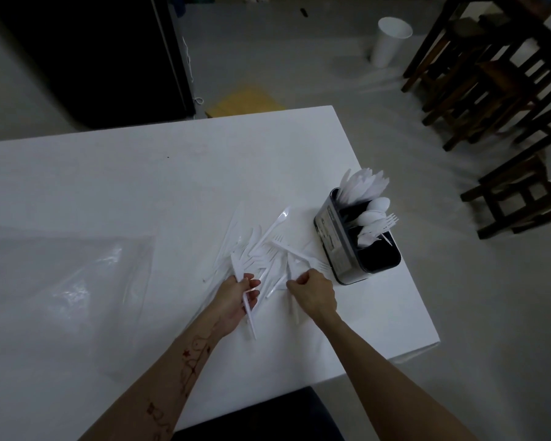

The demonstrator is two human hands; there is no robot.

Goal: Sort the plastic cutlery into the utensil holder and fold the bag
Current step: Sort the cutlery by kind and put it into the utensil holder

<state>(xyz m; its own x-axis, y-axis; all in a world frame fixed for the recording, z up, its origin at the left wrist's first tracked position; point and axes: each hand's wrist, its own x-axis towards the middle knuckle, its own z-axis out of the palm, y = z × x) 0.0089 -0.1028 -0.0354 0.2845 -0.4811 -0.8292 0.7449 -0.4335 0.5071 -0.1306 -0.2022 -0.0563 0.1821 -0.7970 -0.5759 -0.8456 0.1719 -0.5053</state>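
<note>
A loose pile of white plastic cutlery [261,249] lies on the white table [140,186], just left of a dark metal utensil holder [334,246]. The holder stands near the table's right edge with knives, spoons and forks upright in its compartments. My left hand [236,300] grips several white pieces at the pile's near edge, their handles pointing toward me. My right hand [312,292] pinches a white piece at the pile's right side, close to the holder. A clear plastic bag [64,281] lies flat and crumpled at the left.
The table's right edge and near right corner are close to the holder. A white paper cup [390,41] stands on the floor beyond. Dark wooden stools [503,90] are stacked at the right. A dark seat [261,418] is below me.
</note>
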